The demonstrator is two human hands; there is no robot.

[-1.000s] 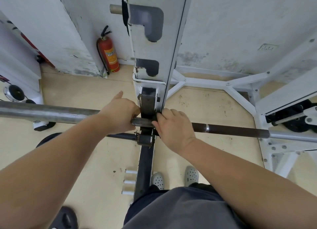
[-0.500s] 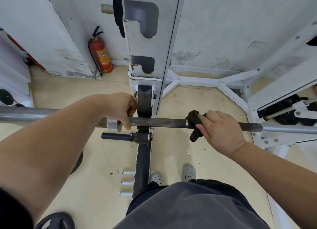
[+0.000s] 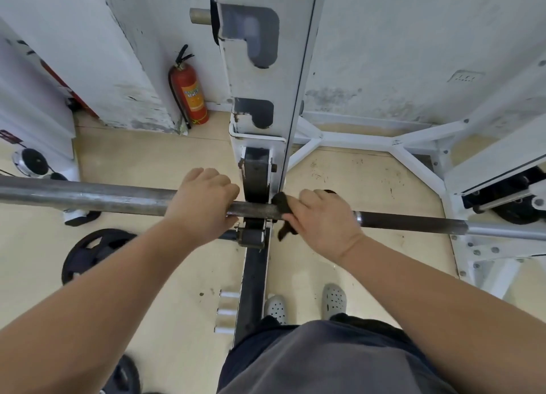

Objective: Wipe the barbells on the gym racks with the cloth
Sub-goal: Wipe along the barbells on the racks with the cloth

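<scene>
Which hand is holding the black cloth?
The right hand, the one just right of the white rack post. It wraps the cloth round the barbell, while the left hand grips bare metal.

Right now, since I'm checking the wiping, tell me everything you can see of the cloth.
The cloth is small, dark, nearly black, soft fabric, bunched and wrapped over the barbell just right of the rack upright. The right hand grips it around the bar; a loose end hangs below.

obstacle: rack upright (image 3: 286,83) crossing barbell (image 3: 413,223) | free: bare shaft rightward | beyond: white frame (image 3: 484,246), possibly blocking
</scene>
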